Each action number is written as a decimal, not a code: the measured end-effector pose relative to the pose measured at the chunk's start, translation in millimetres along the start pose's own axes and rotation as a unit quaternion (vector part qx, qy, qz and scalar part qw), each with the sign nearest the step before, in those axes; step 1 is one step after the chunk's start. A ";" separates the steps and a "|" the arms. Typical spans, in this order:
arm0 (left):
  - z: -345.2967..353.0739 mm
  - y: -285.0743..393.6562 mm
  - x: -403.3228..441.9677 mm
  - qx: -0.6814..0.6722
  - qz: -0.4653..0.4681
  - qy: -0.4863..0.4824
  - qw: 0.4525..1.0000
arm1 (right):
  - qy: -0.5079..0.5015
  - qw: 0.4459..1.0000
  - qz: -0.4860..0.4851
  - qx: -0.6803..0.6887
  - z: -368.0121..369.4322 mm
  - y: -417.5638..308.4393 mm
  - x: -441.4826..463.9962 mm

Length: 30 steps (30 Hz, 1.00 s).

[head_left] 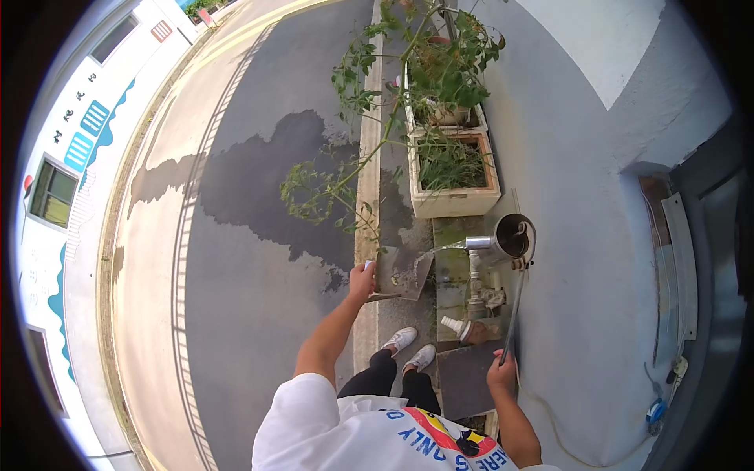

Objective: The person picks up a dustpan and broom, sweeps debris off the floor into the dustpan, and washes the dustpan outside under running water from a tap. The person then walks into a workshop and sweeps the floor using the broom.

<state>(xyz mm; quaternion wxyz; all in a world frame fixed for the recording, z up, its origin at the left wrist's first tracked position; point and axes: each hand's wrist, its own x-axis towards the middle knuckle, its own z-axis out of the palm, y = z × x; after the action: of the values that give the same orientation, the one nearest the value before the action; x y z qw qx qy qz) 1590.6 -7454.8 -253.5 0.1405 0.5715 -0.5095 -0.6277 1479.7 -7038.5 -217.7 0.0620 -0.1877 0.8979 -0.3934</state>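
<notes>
My left hand (361,281) is closed around the handle of a pale grey dustpan (410,271), its open pan facing the spout. Water (440,250) runs from the short metal spout (473,243) of a hand water pump (495,245) and falls into the pan. My right hand (501,369) grips the long pump handle (514,315), which joins the pump by its round open top. Just below the spout stand white pipes and a valve (476,294). A white threaded fitting (455,325) sticks out near my feet.
White planter boxes (455,204) with grass and leafy plants stand beyond the pump. A tall plant (338,188) leans out over the curb (367,180). Wet patches (267,184) darken the road on the left. A grey wall (561,235) runs along the right, with a thin hose (561,439) below.
</notes>
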 end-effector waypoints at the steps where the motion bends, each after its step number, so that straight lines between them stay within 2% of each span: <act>1: 2.0 1.2 4.4 -0.001 -0.007 -0.003 1.000 | 0.005 1.000 -0.003 0.013 8.5 5.2 1.4; 4: 9.7 1.4 24.9 0.015 -0.020 -0.013 1.000 | 0.009 0.999 0.002 0.043 26.5 13.7 4.3; 9: 27.7 9.4 49.6 0.031 -0.013 -0.024 0.999 | 0.003 0.997 0.017 0.073 5.2 -4.4 -7.8; 12: 33.2 18.6 60.4 0.037 -0.018 -0.038 0.998 | -0.033 0.998 0.023 0.046 -36.0 -22.5 -25.3; 16: 28.4 15.8 66.8 0.026 -0.038 -0.066 0.997 | -0.156 0.972 0.172 -0.039 -126.1 -94.9 -18.2; 19: 21.5 14.9 72.0 0.002 -0.062 -0.068 0.996 | -0.166 0.969 0.171 -0.070 -152.6 -117.9 -17.4; 22: 16.3 5.7 87.6 -0.001 -0.068 -0.082 0.994 | -0.113 0.983 0.128 -0.066 -124.9 -109.3 -22.6; 25: 18.8 -2.3 95.6 0.003 -0.045 -0.087 0.995 | -0.103 0.981 0.147 -0.077 -104.8 -98.2 -31.6; 28: 21.5 -12.0 104.7 -0.031 -0.034 -0.120 0.992 | -0.078 0.991 0.105 -0.033 -78.1 -82.4 -39.0; 30: 24.4 -13.5 112.2 -0.036 -0.019 -0.141 0.989 | -0.078 0.990 0.113 -0.043 -69.7 -69.7 -34.5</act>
<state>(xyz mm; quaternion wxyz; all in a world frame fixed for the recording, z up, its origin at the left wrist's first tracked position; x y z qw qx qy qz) 1540.6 -7522.3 -333.0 0.0761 0.4819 -0.4899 -0.7225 1513.6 -7020.8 -120.5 0.1676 -0.1177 0.9220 -0.3287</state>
